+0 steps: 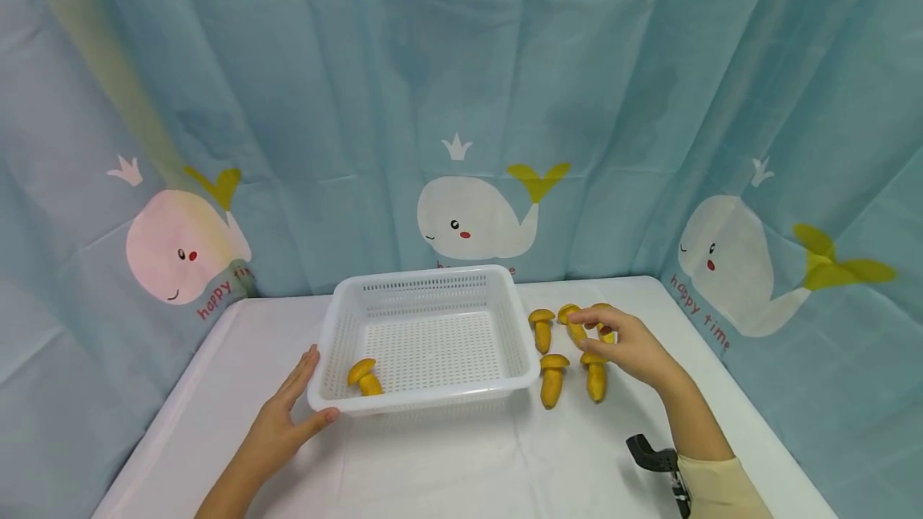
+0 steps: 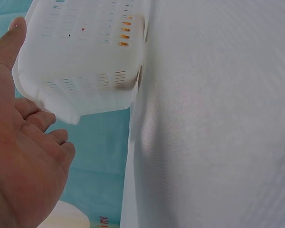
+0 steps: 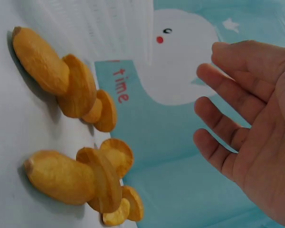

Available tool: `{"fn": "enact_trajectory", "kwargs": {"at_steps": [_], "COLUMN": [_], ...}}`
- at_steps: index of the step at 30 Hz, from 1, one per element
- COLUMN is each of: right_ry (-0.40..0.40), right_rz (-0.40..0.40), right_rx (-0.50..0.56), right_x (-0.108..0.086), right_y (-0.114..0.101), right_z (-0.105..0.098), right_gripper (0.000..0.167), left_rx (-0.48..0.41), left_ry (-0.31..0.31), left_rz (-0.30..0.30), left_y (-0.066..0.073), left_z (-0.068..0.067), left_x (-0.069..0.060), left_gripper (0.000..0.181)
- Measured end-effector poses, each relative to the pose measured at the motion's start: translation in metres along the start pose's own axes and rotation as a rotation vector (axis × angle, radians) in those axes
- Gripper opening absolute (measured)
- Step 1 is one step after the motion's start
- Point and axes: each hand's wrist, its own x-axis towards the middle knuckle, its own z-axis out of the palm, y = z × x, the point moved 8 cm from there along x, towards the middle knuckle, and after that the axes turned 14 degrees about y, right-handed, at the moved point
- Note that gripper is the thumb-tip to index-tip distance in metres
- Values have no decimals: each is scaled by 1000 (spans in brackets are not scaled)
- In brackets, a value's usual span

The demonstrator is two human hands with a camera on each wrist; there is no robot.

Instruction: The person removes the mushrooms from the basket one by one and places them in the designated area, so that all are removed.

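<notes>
A white plastic basket (image 1: 433, 403) with slotted walls stands at the middle of the table, one yellow mushroom (image 1: 365, 377) lying in its near left corner. My left hand (image 1: 283, 416) rests at the basket's left rim, fingers straight and thumb at the near corner. Over a group of several yellow mushrooms (image 1: 551, 381) right of the basket hovers my right hand (image 1: 634, 345). In the right wrist view its fingers (image 3: 218, 85) are relaxed and apart from the mushrooms, with nothing between them. The hand partly covers the far right mushroom in the head view.
A white cloth covers the table (image 1: 433, 463). Blue curtains (image 1: 346, 142) with whale prints rise behind and on both sides. A black strap-like device (image 1: 652, 455) is on the right wrist, beside a beige sleeve (image 1: 721, 487).
</notes>
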Motion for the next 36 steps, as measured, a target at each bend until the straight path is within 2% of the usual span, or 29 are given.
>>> {"fn": "enact_trajectory", "kwargs": {"at_steps": [7, 19, 25, 36], "right_ry": [-14, 3, 17, -6], "right_rz": [-4, -28, -37, -39], "right_rx": [-19, -14, -6, 2], "right_x": [-2, 1, 4, 3], "right_y": [-9, -13, -16, -19], "right_z": [7, 1, -3, 2], "right_gripper": [31, 29, 30, 31], "left_rx": [-1, 9, -6, -15], "left_ry": [-8, -1, -1, -5], "left_rz": [-3, 19, 19, 9], "left_y": [1, 6, 5, 2], "left_z": [1, -6, -4, 0], "left_x": [-2, 0, 2, 1], "left_gripper": [102, 102, 102, 102]}}
